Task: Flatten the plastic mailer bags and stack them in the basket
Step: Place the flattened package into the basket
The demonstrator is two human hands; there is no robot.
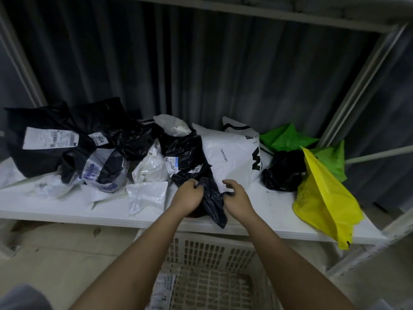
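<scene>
Left hand (pixel 188 193) and right hand (pixel 237 198) each pinch a crumpled black mailer bag (pixel 212 202) at the shelf (pixel 67 209) front edge, above the basket (pixel 212 249); both grips closed on it

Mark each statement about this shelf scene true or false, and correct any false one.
1. Both hands hold the dark mailer bag. True: the left hand and right hand each have a grip on it.
2. The yellow bag lies at the left end of the shelf. False: it lies at the right end, hanging over the shelf edge.
3. The basket sits below the shelf edge, in front of the person. True.
4. The green bag is inside the basket. False: it is on the shelf, behind the yellow bag.
5. The white bag printed ORIGINAL lies on the shelf behind the hands. True.
</scene>
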